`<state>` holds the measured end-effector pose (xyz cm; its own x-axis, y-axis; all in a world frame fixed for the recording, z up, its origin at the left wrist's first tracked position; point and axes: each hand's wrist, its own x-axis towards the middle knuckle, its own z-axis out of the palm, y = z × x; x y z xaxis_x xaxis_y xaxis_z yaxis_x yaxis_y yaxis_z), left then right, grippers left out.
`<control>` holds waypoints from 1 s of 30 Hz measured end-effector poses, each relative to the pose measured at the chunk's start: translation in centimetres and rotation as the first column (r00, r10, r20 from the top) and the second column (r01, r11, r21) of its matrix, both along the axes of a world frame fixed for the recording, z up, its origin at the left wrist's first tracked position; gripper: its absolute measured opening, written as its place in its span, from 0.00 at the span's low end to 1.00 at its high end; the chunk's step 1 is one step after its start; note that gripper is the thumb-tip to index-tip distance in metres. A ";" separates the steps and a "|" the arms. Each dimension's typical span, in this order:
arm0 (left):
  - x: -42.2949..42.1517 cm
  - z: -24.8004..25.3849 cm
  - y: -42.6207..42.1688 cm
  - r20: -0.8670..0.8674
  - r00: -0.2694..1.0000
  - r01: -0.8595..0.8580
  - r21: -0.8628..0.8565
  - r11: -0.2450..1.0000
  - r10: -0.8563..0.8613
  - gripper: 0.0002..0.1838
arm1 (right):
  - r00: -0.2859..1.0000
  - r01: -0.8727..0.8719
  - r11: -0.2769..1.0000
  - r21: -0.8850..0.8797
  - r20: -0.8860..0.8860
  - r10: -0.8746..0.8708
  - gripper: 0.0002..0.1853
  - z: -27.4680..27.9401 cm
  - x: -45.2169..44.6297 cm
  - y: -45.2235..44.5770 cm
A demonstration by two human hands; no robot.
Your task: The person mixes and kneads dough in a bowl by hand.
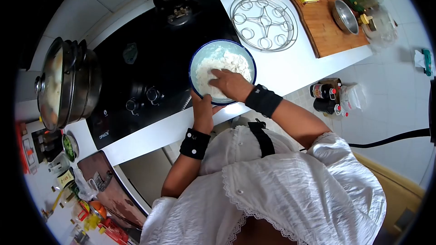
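Observation:
A white enamel bowl with a blue rim (254, 59) stands at the edge of the black gas stove, partly over the white counter. Loose, lumpy white flour (234, 62) fills much of it. My left hand (203, 110) grips the near side of the bowl, thumb at the rim and the other fingers against the outside wall. Inside the bowl, my right hand (230, 85) has its fingers apart and reaching into the flour, with some fingertips partly hidden. Black bands circle both wrists.
A stacked steamer pot (68, 84) sits at the stove's left. Right of the bowl lies a round wire rack (263, 21). Farther right, a wooden board (313, 22) carries a metal bowl (345, 17). Bottles (323, 91) stand low at right; a second cutting board (106, 186) lies lower left.

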<state>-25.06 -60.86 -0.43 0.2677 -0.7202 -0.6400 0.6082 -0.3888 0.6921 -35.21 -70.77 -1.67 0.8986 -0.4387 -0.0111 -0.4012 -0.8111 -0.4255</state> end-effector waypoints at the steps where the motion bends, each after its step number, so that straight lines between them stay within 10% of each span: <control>1: -0.1 0.0 -0.1 -0.009 1.000 -0.003 -0.009 1.000 0.003 0.31 | 0.999 0.022 1.000 -0.004 -0.035 -0.022 0.14 0.4 -0.5 -0.4; 9: -0.3 0.3 0.0 0.005 1.000 -0.023 -0.021 1.000 0.023 0.30 | 0.953 0.278 0.961 -0.005 -0.124 -0.276 0.32 2.9 -2.4 -2.4; 13: -0.2 0.2 0.1 0.000 1.000 -0.006 -0.032 0.999 0.006 0.30 | 0.954 0.138 0.979 -0.149 -0.244 -0.171 0.35 1.9 -2.7 -1.1; 25: 0.8 0.3 0.9 -0.035 0.999 -0.040 -0.022 0.999 0.039 0.32 | 0.964 0.235 0.886 0.399 0.018 -0.264 0.33 2.3 0.6 -2.9; 30: 0.5 0.2 1.3 -0.008 0.994 -0.113 -0.025 0.993 0.113 0.29 | 0.969 0.051 0.998 0.028 -0.244 -0.042 0.36 1.9 2.5 0.0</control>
<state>-24.56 -59.60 -0.19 0.3439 -0.7014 -0.6242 0.6520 -0.3000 0.6963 -32.74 -70.73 0.24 0.8458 -0.4755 -0.2420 -0.5328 -0.7759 -0.3378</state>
